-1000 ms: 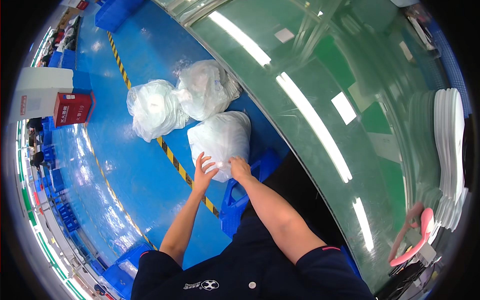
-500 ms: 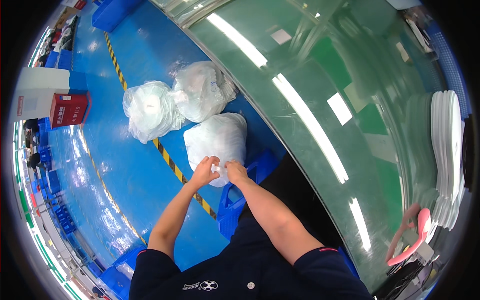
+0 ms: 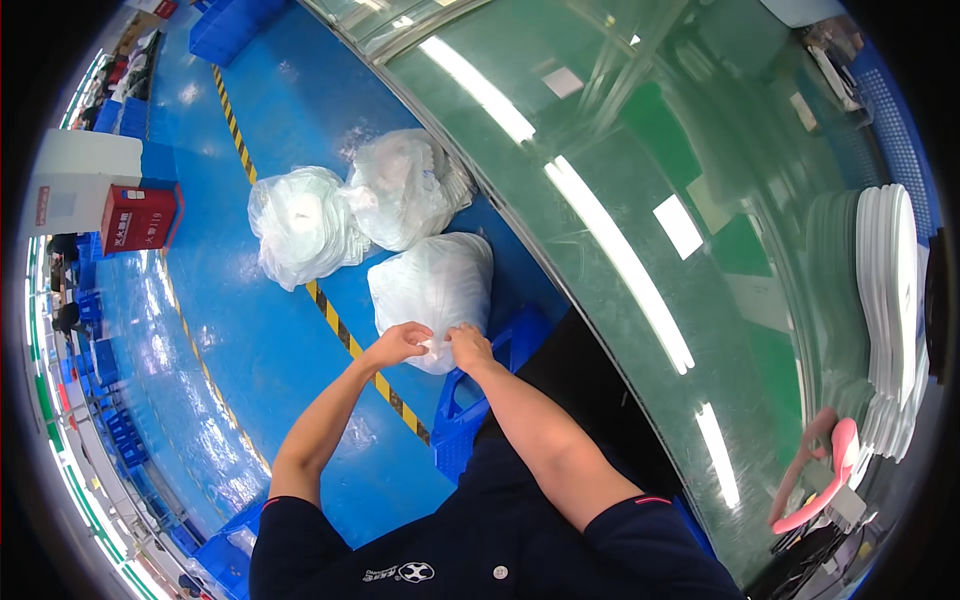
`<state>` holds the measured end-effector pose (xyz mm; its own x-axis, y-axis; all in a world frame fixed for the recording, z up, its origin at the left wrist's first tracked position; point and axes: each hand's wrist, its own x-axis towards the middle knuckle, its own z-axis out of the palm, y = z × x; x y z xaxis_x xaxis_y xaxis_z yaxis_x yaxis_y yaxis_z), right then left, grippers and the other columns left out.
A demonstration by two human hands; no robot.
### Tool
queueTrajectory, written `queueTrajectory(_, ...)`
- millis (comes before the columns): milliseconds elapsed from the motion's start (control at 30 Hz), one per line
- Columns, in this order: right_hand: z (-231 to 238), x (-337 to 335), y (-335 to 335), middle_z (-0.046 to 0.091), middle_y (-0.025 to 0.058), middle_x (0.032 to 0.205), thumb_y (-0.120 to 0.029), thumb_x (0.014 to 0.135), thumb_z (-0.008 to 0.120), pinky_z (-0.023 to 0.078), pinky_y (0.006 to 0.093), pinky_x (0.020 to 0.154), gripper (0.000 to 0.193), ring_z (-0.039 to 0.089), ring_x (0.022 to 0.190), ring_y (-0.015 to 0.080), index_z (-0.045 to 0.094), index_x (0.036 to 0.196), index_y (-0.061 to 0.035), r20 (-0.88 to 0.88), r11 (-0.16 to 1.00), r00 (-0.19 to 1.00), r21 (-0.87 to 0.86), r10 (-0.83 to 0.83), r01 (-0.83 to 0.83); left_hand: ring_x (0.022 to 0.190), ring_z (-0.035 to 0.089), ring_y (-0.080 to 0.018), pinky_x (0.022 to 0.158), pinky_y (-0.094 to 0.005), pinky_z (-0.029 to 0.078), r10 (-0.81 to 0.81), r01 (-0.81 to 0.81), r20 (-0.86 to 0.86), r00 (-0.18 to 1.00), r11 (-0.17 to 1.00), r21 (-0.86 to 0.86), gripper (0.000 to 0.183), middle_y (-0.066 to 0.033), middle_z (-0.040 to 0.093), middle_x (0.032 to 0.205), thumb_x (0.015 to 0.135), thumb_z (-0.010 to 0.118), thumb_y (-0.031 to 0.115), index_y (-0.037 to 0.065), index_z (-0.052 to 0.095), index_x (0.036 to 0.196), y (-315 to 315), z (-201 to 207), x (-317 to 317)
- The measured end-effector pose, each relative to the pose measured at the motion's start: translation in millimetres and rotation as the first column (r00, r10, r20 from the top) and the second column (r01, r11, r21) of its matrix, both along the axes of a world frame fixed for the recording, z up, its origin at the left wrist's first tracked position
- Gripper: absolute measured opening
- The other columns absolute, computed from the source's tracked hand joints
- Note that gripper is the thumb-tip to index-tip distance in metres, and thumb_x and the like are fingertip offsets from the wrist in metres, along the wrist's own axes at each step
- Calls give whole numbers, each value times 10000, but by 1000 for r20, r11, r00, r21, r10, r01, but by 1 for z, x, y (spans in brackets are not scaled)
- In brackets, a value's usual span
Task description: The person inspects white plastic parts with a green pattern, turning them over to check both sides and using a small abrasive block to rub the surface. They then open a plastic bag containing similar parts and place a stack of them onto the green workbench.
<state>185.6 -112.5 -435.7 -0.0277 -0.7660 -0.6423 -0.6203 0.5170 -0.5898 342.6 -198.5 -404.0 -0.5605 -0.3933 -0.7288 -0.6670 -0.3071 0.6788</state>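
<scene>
In front of me a filled white plastic bag (image 3: pixel 437 282) rests on the blue floor. At its near end, my left hand (image 3: pixel 398 343) pinches the gathered plastic between thumb and fingers. My right hand (image 3: pixel 468 346) is closed on the same gathered plastic, just to the right. The fingertips partly cover the bag's mouth, so I cannot see whether it is knotted. Beyond it stand two more clear bags, one at the left (image 3: pixel 300 225) and one at the right (image 3: pixel 400 188), both packed with stacked pale pieces.
A green, glossy tabletop (image 3: pixel 600 320) runs along my right. A stack of white pieces (image 3: pixel 887 290) and a pink-handled tool (image 3: pixel 835 480) lie at its far right. Below my hands is a blue plastic crate or stool (image 3: pixel 460 435). A red box (image 3: pixel 140 218) stands left, past yellow-black floor tape (image 3: pixel 335 318).
My left hand has turned flatter and shifted slightly left and down, its elbow swinging outward. The right hand stays at the bag's gathered end, nearly still.
</scene>
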Motion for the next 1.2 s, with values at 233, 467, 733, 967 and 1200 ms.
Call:
queueTrajectory(233, -16, 3, 4, 562, 115, 1057, -133, 766, 532, 435, 412, 837, 232, 524, 1024, 279, 607, 985, -119, 56, 997, 996, 16, 68, -69, 618, 570, -94, 717, -255, 417, -146, 153, 55, 988, 975, -159, 285, -58, 615, 665, 781, 600, 112, -19, 512, 1018, 8, -12, -7)
queueTrajectory(467, -9, -9, -4, 618, 120, 972, -184, 752, 585, 450, 395, 827, 295, 570, 959, 282, 600, 1041, -129, 107, 992, 991, 95, 76, -87, 502, 564, -247, 764, -369, 410, 20, 77, 309, 951, 951, -299, 411, -43, 566, 520, 710, 644, 287, 77, 561, 1053, 28, -10, -36)
queueTrajectory(733, -12, -20, -5, 610, 138, 1005, -145, 731, 559, 444, 373, 847, 318, 570, 965, 283, 613, 1045, -159, 100, 996, 993, 65, -67, 61, 788, 594, -235, 783, -324, 441, 47, 360, 606, 794, 767, -531, 341, -93, 610, 730, 785, 592, 221, 161, 509, 1110, 73, 40, -29)
queueTrajectory(967, -16, -36, -4, 606, 155, 1001, -124, 731, 539, 439, 369, 850, 300, 566, 966, 297, 620, 1020, -133, 85, 987, 983, 6, -160, 160, 862, 542, -168, 773, -309, 420, 525, -586, -332, 784, 448, -675, 363, -118, 575, 932, 820, 556, 92, -17, 415, 1137, 75, 85, -54)
queueTrajectory(1200, -13, -41, 1, 608, 147, 997, -121, 742, 535, 440, 377, 846, 286, 567, 959, 304, 615, 1017, -125, 111, 992, 987, -29, -116, 120, 831, 522, -254, 729, -349, 424, 650, -461, 24, 760, 565, -684, 466, -168, 501, 950, 734, 680, 254, -30, 418, 994, 125, -35, -40)
